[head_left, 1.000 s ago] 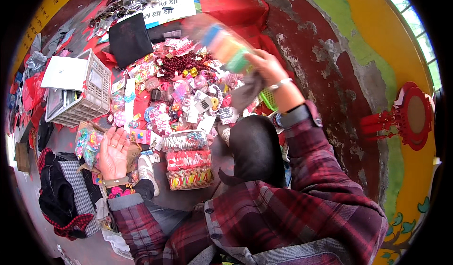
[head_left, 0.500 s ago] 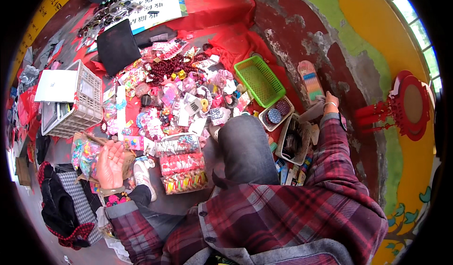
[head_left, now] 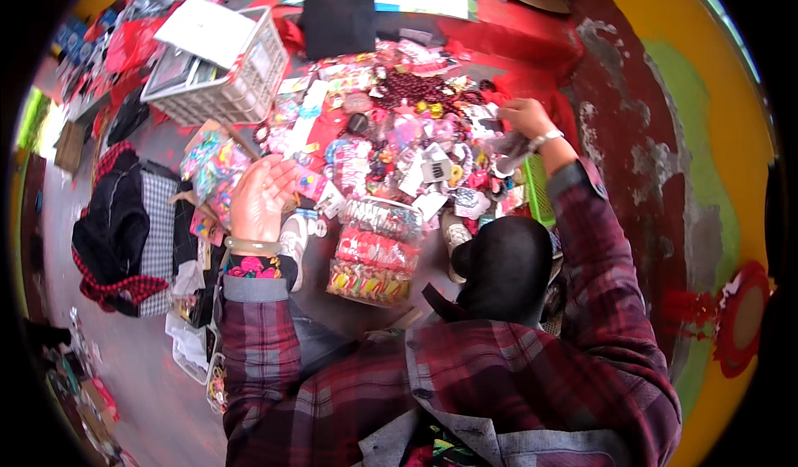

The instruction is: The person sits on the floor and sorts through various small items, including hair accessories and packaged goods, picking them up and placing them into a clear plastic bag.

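Reaching over a crowded spread of small bright trinkets point(head_left: 399, 143), the right hand point(head_left: 525, 119) is hovering at the far right edge of the heap, fingers curled around a pale, crinkled clear packet point(head_left: 509, 147) that is hanging just below the palm; a watch point(head_left: 544, 141) is sitting on that wrist above a plaid sleeve point(head_left: 594, 242). The left hand point(head_left: 259, 194) is resting open, palm up and fingers loosely spread, holding nothing, with a pale bangle point(head_left: 251, 247) around its wrist. It is lying just beside a bundle of multicoloured clips point(head_left: 212, 168) on its left and near the trinket heap on its right. Between the two hands, closer to the body, three clear packs point(head_left: 376, 251) of hair ties are lying stacked in a row. A green basket point(head_left: 539, 191) is peeking out just under the right forearm. Farther off, a white crate point(head_left: 241, 84) is standing tilted at the upper left, with a black pad point(head_left: 337, 18) beside it. A dark knee point(head_left: 503, 267) is sitting below the right forearm, and a black-and-red bag point(head_left: 120, 226) is lying well to the left.
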A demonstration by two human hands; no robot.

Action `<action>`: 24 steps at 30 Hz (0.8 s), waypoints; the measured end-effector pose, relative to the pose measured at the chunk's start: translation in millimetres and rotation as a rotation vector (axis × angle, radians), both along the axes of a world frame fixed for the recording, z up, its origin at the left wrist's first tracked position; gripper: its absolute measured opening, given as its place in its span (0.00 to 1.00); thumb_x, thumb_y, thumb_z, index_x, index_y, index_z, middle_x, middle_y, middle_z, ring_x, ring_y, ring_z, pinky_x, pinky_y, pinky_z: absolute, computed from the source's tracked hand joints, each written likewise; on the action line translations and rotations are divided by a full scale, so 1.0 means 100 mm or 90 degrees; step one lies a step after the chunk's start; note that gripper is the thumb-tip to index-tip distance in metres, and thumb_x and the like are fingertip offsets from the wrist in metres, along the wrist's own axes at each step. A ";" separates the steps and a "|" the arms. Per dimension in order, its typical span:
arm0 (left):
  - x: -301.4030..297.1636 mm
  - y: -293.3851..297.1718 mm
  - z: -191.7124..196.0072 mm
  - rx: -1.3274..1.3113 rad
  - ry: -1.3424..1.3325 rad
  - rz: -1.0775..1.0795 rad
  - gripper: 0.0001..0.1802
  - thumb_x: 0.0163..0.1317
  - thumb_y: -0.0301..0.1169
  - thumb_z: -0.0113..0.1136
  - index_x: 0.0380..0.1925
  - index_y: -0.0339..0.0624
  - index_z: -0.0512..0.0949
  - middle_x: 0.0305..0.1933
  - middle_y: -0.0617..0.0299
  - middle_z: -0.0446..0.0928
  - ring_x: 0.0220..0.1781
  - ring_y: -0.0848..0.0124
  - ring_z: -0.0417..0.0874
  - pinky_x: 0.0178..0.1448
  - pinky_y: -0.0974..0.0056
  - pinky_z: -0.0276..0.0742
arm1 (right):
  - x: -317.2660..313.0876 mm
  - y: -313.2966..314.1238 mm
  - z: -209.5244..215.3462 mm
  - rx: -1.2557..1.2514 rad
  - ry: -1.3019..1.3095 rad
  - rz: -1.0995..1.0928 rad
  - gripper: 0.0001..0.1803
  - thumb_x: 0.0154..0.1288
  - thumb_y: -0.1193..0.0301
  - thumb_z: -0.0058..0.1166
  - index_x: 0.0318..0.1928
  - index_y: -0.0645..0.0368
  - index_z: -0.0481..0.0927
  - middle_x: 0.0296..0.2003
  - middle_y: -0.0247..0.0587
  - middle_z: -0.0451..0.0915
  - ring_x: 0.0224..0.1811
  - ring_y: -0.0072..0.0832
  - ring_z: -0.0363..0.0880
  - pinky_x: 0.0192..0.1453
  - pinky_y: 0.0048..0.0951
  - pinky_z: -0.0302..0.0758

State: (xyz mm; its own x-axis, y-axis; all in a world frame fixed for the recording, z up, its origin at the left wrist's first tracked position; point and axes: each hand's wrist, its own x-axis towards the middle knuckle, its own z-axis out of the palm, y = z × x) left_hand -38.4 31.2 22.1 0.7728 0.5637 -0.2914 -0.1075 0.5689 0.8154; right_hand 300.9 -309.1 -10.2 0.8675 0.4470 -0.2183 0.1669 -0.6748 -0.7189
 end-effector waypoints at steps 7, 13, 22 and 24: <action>-0.26 0.08 0.21 -0.001 -0.029 -0.004 0.14 0.65 0.32 0.47 0.45 0.34 0.72 0.42 0.51 0.77 0.45 0.64 0.79 0.50 0.62 0.74 | -0.25 1.87 -1.39 -0.451 -0.276 0.615 0.12 0.49 0.65 0.52 0.33 0.52 0.83 0.33 0.43 0.82 0.37 0.40 0.80 0.43 0.37 0.76; -0.59 0.15 0.44 0.035 -0.041 0.005 0.15 0.66 0.31 0.44 0.47 0.32 0.71 0.42 0.48 0.77 0.46 0.62 0.78 0.53 0.59 0.72 | -0.70 2.38 -2.39 -0.398 -0.080 0.466 0.28 0.49 0.62 0.56 0.52 0.56 0.73 0.46 0.52 0.78 0.51 0.43 0.76 0.54 0.39 0.72; -0.82 0.30 0.50 0.096 0.028 0.091 0.14 0.63 0.27 0.41 0.41 0.26 0.70 0.39 0.41 0.77 0.40 0.59 0.81 0.49 0.58 0.76 | -0.55 2.99 -2.90 -0.454 0.010 0.359 0.49 0.47 0.58 0.63 0.66 0.58 0.51 0.65 0.56 0.55 0.63 0.48 0.63 0.61 0.40 0.69; -0.84 0.35 0.49 0.108 0.020 0.110 0.15 0.62 0.28 0.41 0.40 0.25 0.70 0.39 0.40 0.77 0.39 0.58 0.80 0.49 0.58 0.76 | -0.48 3.07 -3.04 -0.452 0.007 0.338 0.50 0.46 0.58 0.63 0.66 0.58 0.50 0.65 0.56 0.54 0.63 0.49 0.63 0.61 0.40 0.68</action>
